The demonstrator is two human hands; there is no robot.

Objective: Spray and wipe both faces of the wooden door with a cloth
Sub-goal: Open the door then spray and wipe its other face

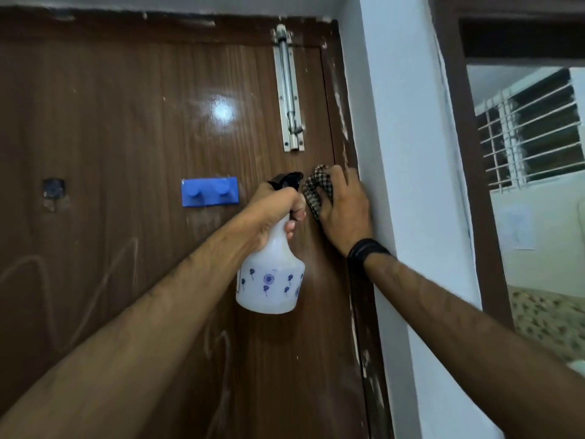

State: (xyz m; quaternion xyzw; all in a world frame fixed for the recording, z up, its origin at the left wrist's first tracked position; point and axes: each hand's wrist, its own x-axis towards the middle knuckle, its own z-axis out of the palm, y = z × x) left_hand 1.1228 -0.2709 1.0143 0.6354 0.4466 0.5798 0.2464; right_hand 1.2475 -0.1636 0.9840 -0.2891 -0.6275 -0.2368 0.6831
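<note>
Glossy wood-grain door [126, 128] fills the frame's left; left hand [278, 210] keeps a clenched grip on an upright plastic spray bottle [272, 277], right hand [345, 207] presses a checked cloth [316, 188] flat at centre.

One view only, from the person's head. It faces forward and slightly upward at the door [126, 122], close enough that the door fills the left and centre, its top edge near the frame's top. Both forearms reach in from the bottom corners, the hands [345, 207] meeting at mid-frame. The wide lens bends the wall [405, 153] at right; beyond it a far window [531, 128] shows.
</note>
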